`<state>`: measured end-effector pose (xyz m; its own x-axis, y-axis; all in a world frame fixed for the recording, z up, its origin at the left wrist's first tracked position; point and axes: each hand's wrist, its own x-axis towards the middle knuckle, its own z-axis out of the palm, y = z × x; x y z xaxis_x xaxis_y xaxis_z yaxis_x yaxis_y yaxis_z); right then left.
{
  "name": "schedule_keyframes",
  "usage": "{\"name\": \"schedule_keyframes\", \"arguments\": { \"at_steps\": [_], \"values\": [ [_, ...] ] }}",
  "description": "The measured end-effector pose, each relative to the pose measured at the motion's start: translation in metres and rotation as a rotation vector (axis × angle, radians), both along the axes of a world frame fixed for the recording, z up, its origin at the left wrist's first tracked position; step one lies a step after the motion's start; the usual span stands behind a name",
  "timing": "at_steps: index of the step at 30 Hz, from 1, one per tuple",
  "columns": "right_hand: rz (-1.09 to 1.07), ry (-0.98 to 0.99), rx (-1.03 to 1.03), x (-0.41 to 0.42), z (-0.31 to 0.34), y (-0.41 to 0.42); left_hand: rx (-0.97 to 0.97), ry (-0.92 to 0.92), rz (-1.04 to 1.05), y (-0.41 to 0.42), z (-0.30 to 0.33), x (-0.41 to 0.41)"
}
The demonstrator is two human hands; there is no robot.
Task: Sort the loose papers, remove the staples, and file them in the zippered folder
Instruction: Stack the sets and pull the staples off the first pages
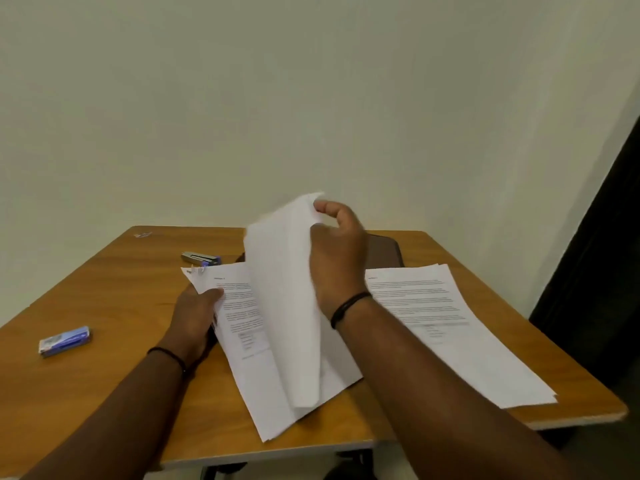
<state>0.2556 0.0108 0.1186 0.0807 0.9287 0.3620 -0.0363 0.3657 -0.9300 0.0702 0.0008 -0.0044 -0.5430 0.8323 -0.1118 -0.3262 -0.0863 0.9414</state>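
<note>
I observed the right hand (337,251) pinching the lifted sheet (284,299) by its top edge, raised above the stapled papers (249,341). The left hand (197,313) gripped those papers at their left edge on the counter (114,306). A second stack (450,327) lay to the right, the brown folder (384,251) behind.

Bare forearms, a thin black band on the left wrist (169,356) and right wrist (348,308).
</note>
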Motion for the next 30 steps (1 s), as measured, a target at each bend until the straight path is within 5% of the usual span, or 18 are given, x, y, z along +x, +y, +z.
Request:
{"name": "schedule_keyframes", "arguments": {
  "at_steps": [5,9,12,15,18,22,25,30],
  "values": [
    [-0.236,-0.092,0.071,0.068,0.048,0.009,-0.084,0.084,0.082,0.006,-0.001,0.001],
    [-0.305,-0.226,0.052,0.118,0.063,0.024,-0.439,0.642,0.409,0.01,0.013,0.029],
    [-0.282,-0.264,-0.02,0.139,0.066,0.031,-0.47,1.018,0.443,0.01,0.019,0.054],
    [-0.313,-0.332,-0.014,0.157,0.065,0.031,-0.389,1.158,0.344,0.018,0.015,0.074],
    [-0.475,-0.432,0.117,0.177,0.078,0.03,-0.315,1.075,0.191,0.025,0.016,0.092],
    [-0.394,-0.417,0.11,0.175,0.08,0.032,-0.122,0.942,0.0,0.028,0.02,0.121],
    [-0.489,-0.562,0.14,0.166,0.064,0.034,-0.074,1.143,-0.108,0.03,0.016,0.144],
    [-0.921,-1.023,0.401,0.182,0.068,0.035,-0.321,1.416,-0.28,0.032,0.0,0.147]
  ]
}}
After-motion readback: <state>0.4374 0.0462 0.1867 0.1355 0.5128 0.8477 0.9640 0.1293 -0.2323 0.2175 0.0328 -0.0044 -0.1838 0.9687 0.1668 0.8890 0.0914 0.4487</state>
